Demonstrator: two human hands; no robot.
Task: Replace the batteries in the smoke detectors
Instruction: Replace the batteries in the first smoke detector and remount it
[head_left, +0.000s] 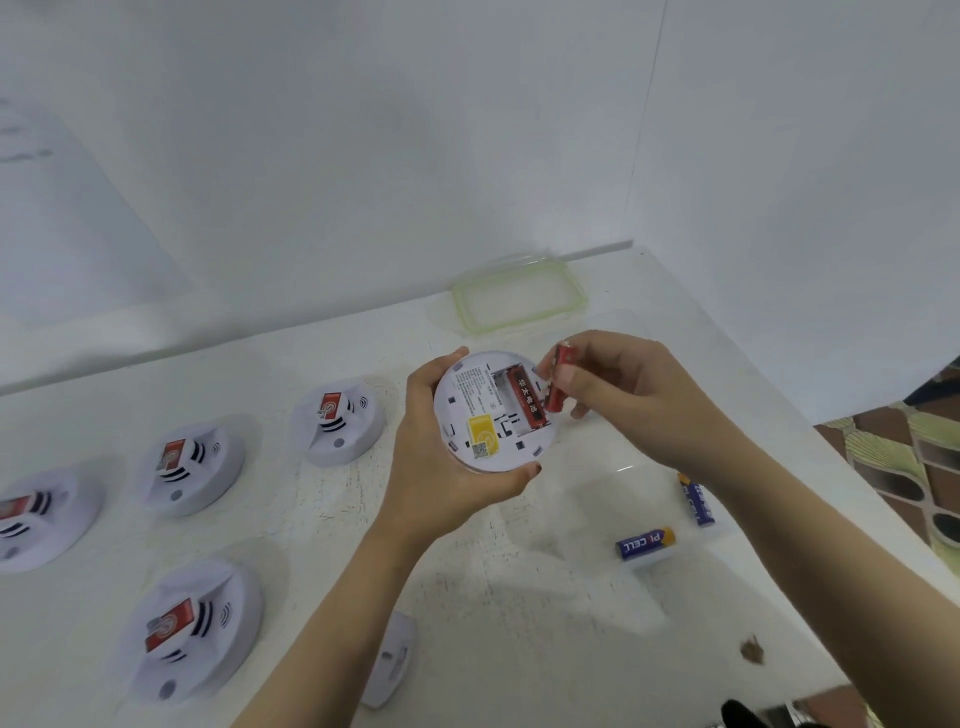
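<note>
My left hand grips a white round smoke detector with its back turned up and its battery bay open. One red battery lies in the bay. My right hand pinches a second red battery upright at the bay's right edge. Two blue and yellow batteries lie on the white table to the right, inside a clear plastic container.
Several more white smoke detectors sit face up on the left of the table. A clear lid with a green rim lies at the back. A white cover piece lies under my left forearm.
</note>
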